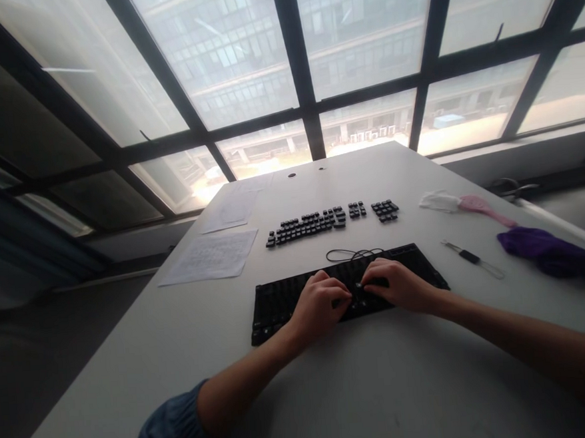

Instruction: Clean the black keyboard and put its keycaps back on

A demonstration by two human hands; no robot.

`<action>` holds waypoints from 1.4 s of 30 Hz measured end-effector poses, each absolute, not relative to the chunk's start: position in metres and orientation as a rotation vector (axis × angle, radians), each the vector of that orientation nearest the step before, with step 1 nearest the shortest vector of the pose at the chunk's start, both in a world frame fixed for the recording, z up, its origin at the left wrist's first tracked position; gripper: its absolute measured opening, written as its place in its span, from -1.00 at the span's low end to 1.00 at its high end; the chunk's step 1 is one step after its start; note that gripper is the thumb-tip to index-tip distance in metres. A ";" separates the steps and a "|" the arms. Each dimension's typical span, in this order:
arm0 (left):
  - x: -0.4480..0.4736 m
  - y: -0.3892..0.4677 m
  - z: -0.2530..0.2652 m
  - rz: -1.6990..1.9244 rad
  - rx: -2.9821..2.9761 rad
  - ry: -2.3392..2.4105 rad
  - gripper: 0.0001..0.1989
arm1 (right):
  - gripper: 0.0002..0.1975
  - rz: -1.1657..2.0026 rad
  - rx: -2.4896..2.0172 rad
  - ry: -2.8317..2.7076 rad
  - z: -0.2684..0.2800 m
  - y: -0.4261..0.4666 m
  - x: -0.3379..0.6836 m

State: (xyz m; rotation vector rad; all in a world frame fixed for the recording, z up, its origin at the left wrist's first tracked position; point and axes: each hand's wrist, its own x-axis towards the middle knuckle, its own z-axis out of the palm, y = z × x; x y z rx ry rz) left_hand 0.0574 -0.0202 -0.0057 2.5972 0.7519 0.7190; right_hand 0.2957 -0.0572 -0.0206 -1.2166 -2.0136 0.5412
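A black keyboard (278, 299) lies on the white table in front of me, slightly askew. My right hand (397, 284) is over its right half, thumb and fingertips pinched on a small dark keycap (359, 285). Beside it, my left hand (323, 302) rests on the middle of the keyboard with its fingers curled and pressed together. Whatever those left fingers hold, if anything, is hidden. A few keys show just below and between the hands. Behind the keyboard, loose black keycaps (306, 227) are laid out in rows, with a smaller block of keycaps (385, 210) to their right.
A thin black cable (347, 250) loops behind the keyboard. To the right lie a wire keycap puller (470, 257), a purple cloth (550, 249) and a pink-and-white cloth (476, 205). Printed papers (212, 256) lie at the left edge of the table (181, 340).
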 end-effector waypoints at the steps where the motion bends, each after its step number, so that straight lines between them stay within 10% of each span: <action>1: 0.058 -0.022 -0.006 0.721 2.645 0.744 -0.92 | -0.92 0.533 -1.206 -2.021 -0.020 -0.058 0.296; 42: 0.061 -0.032 -0.003 0.705 2.699 0.767 -0.75 | -0.78 0.208 -1.123 -2.252 -0.016 -0.073 0.294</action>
